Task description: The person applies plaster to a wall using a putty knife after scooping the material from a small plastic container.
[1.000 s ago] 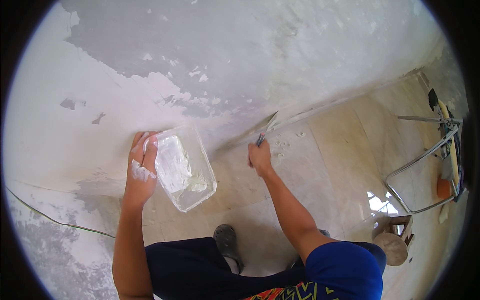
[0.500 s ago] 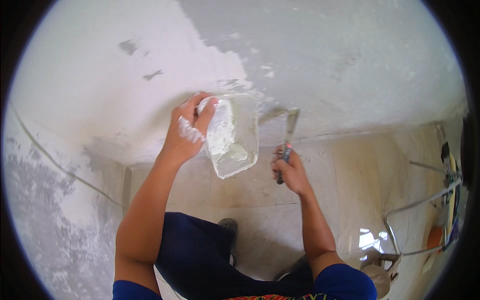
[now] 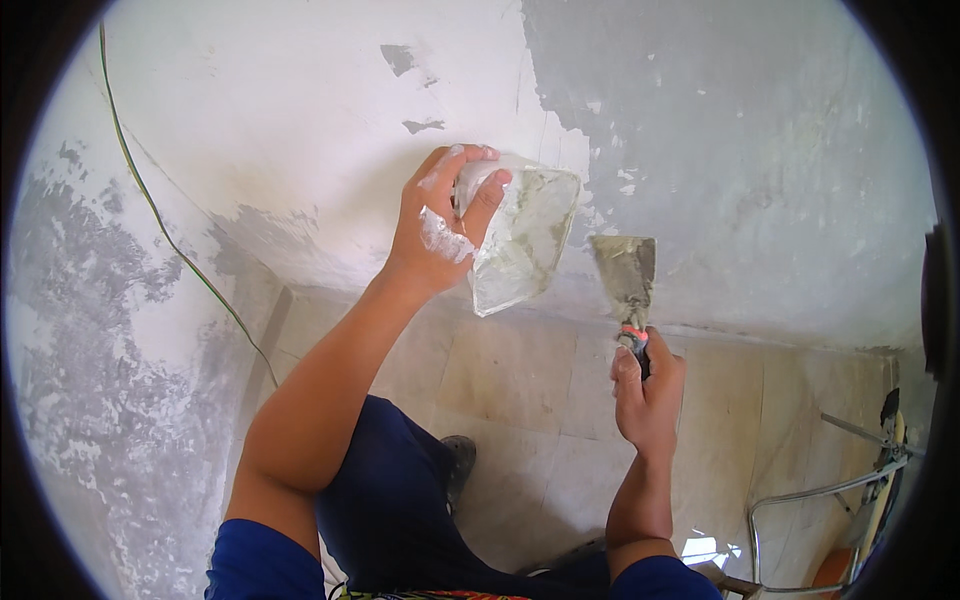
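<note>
My left hand (image 3: 445,215) grips a clear plastic tub (image 3: 530,240) by its side and base, and the tub's mouth is tilted toward me. White putty coats the tub's inside and is smeared on the back of that hand. In my right hand (image 3: 650,390) is a putty knife (image 3: 626,275) with a dark handle and a red band, its flat blade pointing up and away. The blade is stained with putty and stands to the right of the tub, in front of the wall (image 3: 700,150). Whether it touches the wall I cannot tell.
White putty covers the wall's left part; bare grey shows on the right. A thin green cable (image 3: 165,235) hangs down the left wall. Beige tiles (image 3: 510,380) make up the floor. A metal-framed object (image 3: 755,530) stands at the lower right. My shoe (image 3: 460,465) is below.
The view has shifted left along the wall. Both hands now appear farther right in view, the tub higher and more tilted. The putty knife has turned so its blade shows flat.
</note>
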The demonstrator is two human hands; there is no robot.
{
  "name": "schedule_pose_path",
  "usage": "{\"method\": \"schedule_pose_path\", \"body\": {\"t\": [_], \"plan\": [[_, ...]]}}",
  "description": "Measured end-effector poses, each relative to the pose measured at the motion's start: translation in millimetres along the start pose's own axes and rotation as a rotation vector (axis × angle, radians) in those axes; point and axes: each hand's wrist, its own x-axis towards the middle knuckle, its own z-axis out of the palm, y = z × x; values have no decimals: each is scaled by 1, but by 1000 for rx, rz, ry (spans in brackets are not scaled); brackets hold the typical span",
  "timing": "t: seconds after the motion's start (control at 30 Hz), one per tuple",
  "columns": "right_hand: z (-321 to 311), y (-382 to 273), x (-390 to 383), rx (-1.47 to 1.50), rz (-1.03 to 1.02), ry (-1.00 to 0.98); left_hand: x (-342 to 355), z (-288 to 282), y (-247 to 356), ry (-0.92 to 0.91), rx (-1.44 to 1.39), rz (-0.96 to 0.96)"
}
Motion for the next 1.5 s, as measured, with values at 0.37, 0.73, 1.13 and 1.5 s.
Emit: {"method": "schedule_pose_path", "body": {"t": [0.37,0.73,1.13,1.5], "plan": [[39,20,33,-248,-54,-89,16,9,11,-71,105,79],[58,6,29,415,405,-437,19,15,-4,85,132,197],[69,-16,14,992,696,-634,11,12,-8,169,179,61],[71,19,1,1503,544,-308,15,15,-16,125,121,36]]}}
